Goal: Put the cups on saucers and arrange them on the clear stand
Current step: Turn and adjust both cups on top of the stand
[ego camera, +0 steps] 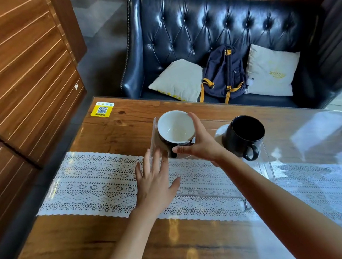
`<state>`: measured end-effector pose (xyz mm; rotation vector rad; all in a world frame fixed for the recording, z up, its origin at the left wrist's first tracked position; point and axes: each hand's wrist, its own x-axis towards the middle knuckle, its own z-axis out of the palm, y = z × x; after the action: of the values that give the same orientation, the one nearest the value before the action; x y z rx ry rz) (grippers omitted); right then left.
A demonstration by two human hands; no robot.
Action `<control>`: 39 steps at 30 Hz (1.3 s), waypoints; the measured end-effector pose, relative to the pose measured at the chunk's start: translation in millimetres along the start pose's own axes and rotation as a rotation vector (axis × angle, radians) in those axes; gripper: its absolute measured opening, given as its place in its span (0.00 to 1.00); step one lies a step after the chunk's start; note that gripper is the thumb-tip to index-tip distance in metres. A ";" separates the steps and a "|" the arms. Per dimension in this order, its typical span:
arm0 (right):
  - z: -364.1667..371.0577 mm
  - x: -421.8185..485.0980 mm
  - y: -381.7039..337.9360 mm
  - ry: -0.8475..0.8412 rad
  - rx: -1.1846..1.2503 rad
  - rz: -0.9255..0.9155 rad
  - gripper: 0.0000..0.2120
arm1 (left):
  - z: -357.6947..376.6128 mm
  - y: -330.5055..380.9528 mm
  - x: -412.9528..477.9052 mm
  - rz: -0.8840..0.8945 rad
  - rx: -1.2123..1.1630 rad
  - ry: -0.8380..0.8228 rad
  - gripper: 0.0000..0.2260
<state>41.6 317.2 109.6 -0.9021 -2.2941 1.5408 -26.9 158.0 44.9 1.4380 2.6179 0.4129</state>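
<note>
Head view, looking down across your work. Largest is the wooden table [73,251], crossed by a white lace runner [98,182]; beyond it stands a dark buttoned sofa [206,22] with two pale cushions and a backpack [224,74]. On the runner sits the clear stand [266,166] — its edges are faint, so its exact outline is hard to trace. On the stand's right part rests a black cup [245,134], upright, handle toward you, with a pale saucer [220,133] showing at its left side; whether the cup sits centred on it cannot be told. Your right hand [200,143] grasps the white-lined cup [175,129] from its right side, tilted toward you, over the stand's left end; a saucer edge seems to show beneath it. Your left hand [153,183] is spread flat, holding nothing, fingertips against the stand's left wall.

Risks from here, as a judgement: the cup is gripped from one side only and tilted — it could slip or land off-centre and rock on its saucer. Pressing the left wall too hard could slide the stand on the runner and disturb the black cup.
</note>
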 end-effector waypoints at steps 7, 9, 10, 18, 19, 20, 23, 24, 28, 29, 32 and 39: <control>10.2 -3.5 0.9 0.060 0.032 -0.035 0.50 | -0.3 0.3 -0.3 -0.011 0.011 -0.011 0.33; 8.6 -2.7 1.4 0.051 0.028 -0.036 0.50 | 0.2 0.1 -0.2 -0.012 0.015 -0.014 0.33; 7.6 -2.4 1.2 0.045 0.025 -0.034 0.50 | 0.2 0.1 -0.5 -0.011 0.015 -0.013 0.33; 1.8 -2.3 -6.0 0.002 0.020 0.002 0.52 | 0.5 1.5 0.9 -0.016 0.009 0.012 0.34; 1.4 -2.2 -6.2 -0.001 0.025 0.004 0.52 | 0.9 1.4 0.8 -0.018 0.005 0.010 0.34; 1.0 -2.3 -6.2 -0.003 0.027 0.004 0.51 | 1.2 1.4 0.7 -0.020 0.004 0.008 0.34; 1.1 -3.1 -4.7 -0.010 0.024 0.018 0.53 | 0.7 1.8 0.3 -0.022 0.005 0.006 0.34; 1.1 -3.4 -4.3 -0.016 0.027 0.028 0.53 | 0.3 2.0 0.2 -0.021 0.005 0.008 0.34; -1.2 -2.1 -2.7 -0.050 0.046 0.044 0.54 | -0.2 2.6 0.0 -0.024 0.001 0.008 0.34; -1.9 -2.1 -3.1 -0.058 0.045 0.049 0.55 | -0.1 2.6 0.0 -0.025 0.003 0.007 0.34; -2.9 -2.0 -4.3 -0.064 0.043 0.056 0.55 | 1.1 2.0 0.1 -0.028 0.003 0.010 0.34; -5.6 -4.8 -5.8 -0.100 0.207 0.044 0.42 | -0.4 2.3 -0.6 -0.022 -0.049 0.024 0.34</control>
<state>46.2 317.0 117.9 -0.8440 -2.1406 1.8407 -24.8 158.6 46.0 1.3960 2.6202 0.4911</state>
